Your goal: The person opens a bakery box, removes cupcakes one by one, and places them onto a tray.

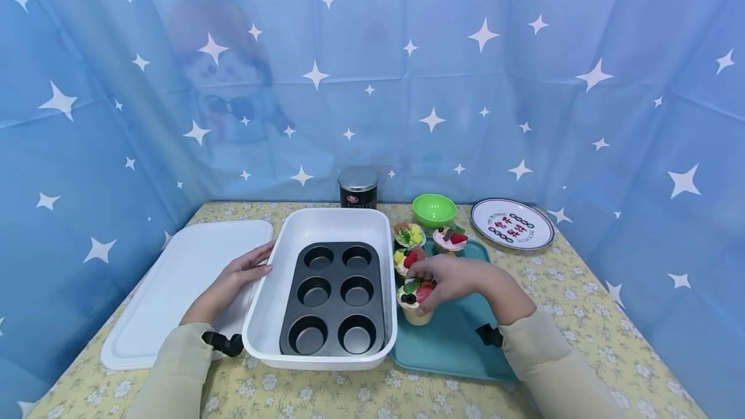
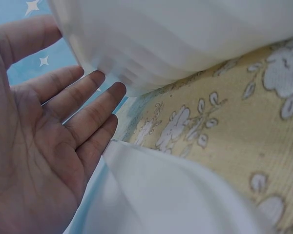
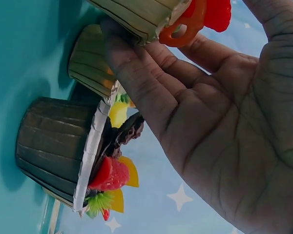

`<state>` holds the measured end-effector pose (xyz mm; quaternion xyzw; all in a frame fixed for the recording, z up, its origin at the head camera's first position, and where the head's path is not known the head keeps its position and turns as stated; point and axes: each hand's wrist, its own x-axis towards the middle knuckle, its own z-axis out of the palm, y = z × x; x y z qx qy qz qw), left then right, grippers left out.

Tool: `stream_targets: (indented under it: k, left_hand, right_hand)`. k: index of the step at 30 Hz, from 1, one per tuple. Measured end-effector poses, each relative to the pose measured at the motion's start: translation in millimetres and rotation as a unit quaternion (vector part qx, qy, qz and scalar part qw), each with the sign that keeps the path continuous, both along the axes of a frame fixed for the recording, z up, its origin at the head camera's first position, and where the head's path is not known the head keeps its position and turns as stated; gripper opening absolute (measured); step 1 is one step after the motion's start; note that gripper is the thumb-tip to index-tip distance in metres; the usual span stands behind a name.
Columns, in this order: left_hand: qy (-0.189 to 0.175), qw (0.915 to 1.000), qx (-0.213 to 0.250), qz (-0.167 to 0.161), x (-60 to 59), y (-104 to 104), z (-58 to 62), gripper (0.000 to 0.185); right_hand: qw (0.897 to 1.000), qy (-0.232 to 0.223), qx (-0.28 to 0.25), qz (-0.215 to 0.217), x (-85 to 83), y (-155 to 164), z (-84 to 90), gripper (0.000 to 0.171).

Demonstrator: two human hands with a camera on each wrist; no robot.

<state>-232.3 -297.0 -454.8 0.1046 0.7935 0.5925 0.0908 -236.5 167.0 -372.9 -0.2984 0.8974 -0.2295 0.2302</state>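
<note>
My right hand [image 1: 451,280] holds a cupcake [image 1: 416,309] topped with cream, a green leaf and red fruit, thumb on the near side and fingers behind. In the right wrist view, the fingers reach behind its pale pleated cup [image 3: 136,17]. Beyond it stand a dark-cupped cupcake [image 3: 53,146] and several others, including a pink-creamed cupcake [image 1: 449,240]. My left hand [image 1: 235,280] has its fingers stretched out at the left wall of a deep white container [image 1: 264,335]. Inside that container lies a dark muffin tin [image 1: 334,299], its cups bare.
The cupcakes are grouped on a teal tray [image 1: 460,348] right of the container. A white lid-like panel [image 1: 169,296] lies at left. Behind stand a black espresso tin [image 1: 357,189], a green bowl [image 1: 434,211] and a printed plate [image 1: 512,224]. A starry blue curtain [image 1: 372,115] encloses the table.
</note>
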Motion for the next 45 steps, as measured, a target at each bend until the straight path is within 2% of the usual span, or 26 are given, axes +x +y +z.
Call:
stream_targets:
  k: [15, 26, 45]
  left_hand:
    - [0.014, 0.9999, -0.007, 0.000, -0.6, -0.9, -0.9, 0.067]
    - [0.007, 0.9999, -0.010, 0.006, -0.4, -0.5, -0.9, 0.067]
    - [0.014, 0.9999, -0.007, 0.000, 0.7, -0.6, -0.9, 0.068]
  right_hand:
    - [0.999, -0.006, -0.013, 0.029, 2.8, -3.5, -2.4, 0.058]
    - [0.999, -0.034, -0.002, 0.021, 3.2, -1.7, -1.5, 0.063]
    - [0.998, -0.064, 0.015, 0.018, 4.2, -0.2, -0.4, 0.065]
